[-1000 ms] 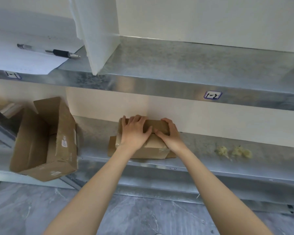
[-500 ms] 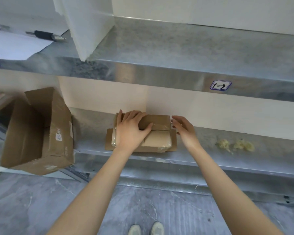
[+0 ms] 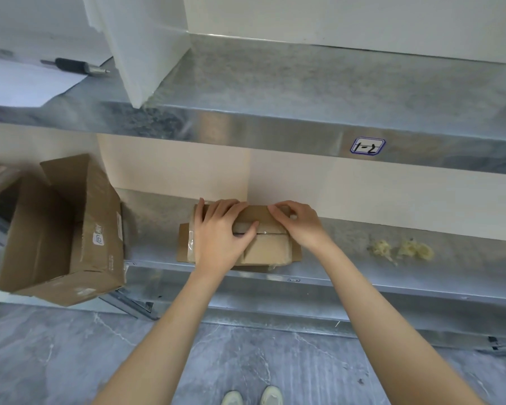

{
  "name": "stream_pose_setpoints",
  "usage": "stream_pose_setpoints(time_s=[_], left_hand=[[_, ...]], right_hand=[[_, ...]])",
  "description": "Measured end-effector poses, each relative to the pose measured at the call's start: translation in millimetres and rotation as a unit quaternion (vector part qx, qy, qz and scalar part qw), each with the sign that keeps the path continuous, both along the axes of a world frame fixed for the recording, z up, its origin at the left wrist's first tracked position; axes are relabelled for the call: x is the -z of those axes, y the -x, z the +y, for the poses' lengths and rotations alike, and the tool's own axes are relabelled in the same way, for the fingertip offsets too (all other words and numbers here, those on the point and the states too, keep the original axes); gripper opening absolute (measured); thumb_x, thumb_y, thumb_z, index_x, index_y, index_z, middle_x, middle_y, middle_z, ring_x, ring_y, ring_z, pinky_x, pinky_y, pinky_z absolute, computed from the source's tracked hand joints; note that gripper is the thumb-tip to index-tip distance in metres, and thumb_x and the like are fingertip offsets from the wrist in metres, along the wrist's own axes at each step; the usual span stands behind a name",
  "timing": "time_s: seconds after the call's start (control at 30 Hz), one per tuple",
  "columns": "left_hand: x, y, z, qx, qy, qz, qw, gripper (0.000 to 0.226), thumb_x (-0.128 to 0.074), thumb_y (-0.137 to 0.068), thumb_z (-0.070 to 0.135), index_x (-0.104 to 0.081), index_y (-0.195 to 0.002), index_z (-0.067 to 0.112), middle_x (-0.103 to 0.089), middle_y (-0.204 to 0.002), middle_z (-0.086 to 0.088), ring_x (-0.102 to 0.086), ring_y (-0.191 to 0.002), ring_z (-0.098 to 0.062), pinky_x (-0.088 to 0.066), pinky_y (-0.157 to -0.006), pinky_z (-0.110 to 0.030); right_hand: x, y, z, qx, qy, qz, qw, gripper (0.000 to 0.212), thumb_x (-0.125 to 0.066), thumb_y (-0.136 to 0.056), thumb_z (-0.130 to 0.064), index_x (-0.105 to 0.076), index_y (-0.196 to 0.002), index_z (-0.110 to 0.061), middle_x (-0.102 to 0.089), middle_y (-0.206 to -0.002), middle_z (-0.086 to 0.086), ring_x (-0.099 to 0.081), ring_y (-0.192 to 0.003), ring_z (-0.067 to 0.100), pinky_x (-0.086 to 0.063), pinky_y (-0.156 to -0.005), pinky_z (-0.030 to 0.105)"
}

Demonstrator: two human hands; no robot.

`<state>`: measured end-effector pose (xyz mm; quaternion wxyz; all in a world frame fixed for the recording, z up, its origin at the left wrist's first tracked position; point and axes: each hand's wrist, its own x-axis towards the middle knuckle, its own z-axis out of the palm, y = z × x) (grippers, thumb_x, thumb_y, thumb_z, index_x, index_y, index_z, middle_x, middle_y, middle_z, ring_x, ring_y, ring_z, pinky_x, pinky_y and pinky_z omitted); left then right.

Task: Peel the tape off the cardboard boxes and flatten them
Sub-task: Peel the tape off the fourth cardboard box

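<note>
A small brown cardboard box (image 3: 268, 249), wrapped in clear tape, lies on the lower metal shelf (image 3: 348, 258) on top of a flat piece of cardboard (image 3: 183, 244). My left hand (image 3: 221, 232) lies over the box's left half, fingers spread across its top and thumb along the front. My right hand (image 3: 300, 225) is at the box's top right corner with its fingers curled, picking at the tape there. A larger open cardboard box (image 3: 70, 229) stands tilted at the shelf's left end.
Crumpled balls of peeled tape (image 3: 400, 249) lie on the lower shelf to the right. The upper shelf (image 3: 275, 124) carries a pen (image 3: 76, 65) on white paper and a white foam block (image 3: 138, 45). Grey floor and my shoes (image 3: 251, 396) are below.
My right hand, which had lifted off to the box's right side, has come back onto the top right corner with fingers curled. My left hand has stayed on the box.
</note>
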<state>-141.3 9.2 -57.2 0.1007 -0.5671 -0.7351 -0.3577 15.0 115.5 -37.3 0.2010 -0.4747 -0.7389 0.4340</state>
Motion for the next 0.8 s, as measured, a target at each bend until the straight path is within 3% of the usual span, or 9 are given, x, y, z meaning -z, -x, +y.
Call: stream_pose_setpoints(time_s=[0.13,0.3,0.47,0.63,0.8], left_hand=[[3,-2,-6,0.003,-0.018,0.006,1.000,0.036,-0.067,-0.080,0.048,-0.073,-0.107,0.026,-0.069,-0.108,0.008,-0.062,-0.103,-0.016,-0.029,-0.114,-0.046],[3,-3,-8,0.001,-0.023,0.006,1.000,0.036,-0.065,-0.081,0.049,-0.074,-0.107,0.026,-0.070,-0.108,0.008,-0.063,-0.103,-0.016,-0.025,-0.115,-0.043],[4,-3,-9,0.001,-0.027,0.006,1.000,0.036,-0.066,-0.081,0.048,-0.074,-0.107,0.025,-0.070,-0.108,0.007,-0.062,-0.103,-0.016,-0.025,-0.116,-0.042],[5,-4,-10,0.000,-0.034,0.010,0.999,0.035,-0.068,-0.081,0.047,-0.074,-0.107,0.024,-0.070,-0.108,0.007,-0.063,-0.101,-0.016,-0.027,-0.115,-0.045],[6,-5,-12,0.001,-0.042,0.013,0.999,0.035,-0.070,-0.081,0.047,-0.074,-0.107,0.024,-0.070,-0.106,0.007,-0.062,-0.100,-0.015,-0.028,-0.116,-0.045]], right_hand=[[-4,-6,0,-0.019,-0.001,0.010,1.000,0.022,-0.069,-0.087,-0.040,-0.070,-0.102,-0.024,-0.069,-0.100,-0.012,-0.060,-0.097,0.003,-0.040,-0.077,0.006],[0,-3,-5,0.018,-0.027,0.036,0.999,0.024,-0.075,-0.083,-0.033,-0.068,-0.101,-0.018,-0.067,-0.098,-0.011,-0.058,-0.094,0.003,-0.035,-0.070,-0.001],[-2,-2,-11,0.038,-0.033,0.055,0.997,0.024,-0.079,-0.080,-0.029,-0.063,-0.095,-0.019,-0.068,-0.097,-0.009,-0.059,-0.094,0.005,-0.036,-0.070,0.000],[-2,-2,-16,0.078,-0.031,0.094,0.992,0.048,-0.083,-0.076,-0.024,-0.038,-0.091,-0.018,-0.068,-0.093,-0.007,-0.060,-0.085,0.002,-0.038,-0.065,0.005],[-4,-9,-15,0.069,-0.025,0.089,0.993,0.053,-0.084,-0.073,-0.032,-0.055,-0.116,-0.022,-0.063,-0.103,-0.008,-0.060,-0.092,0.004,-0.044,-0.073,0.012]])
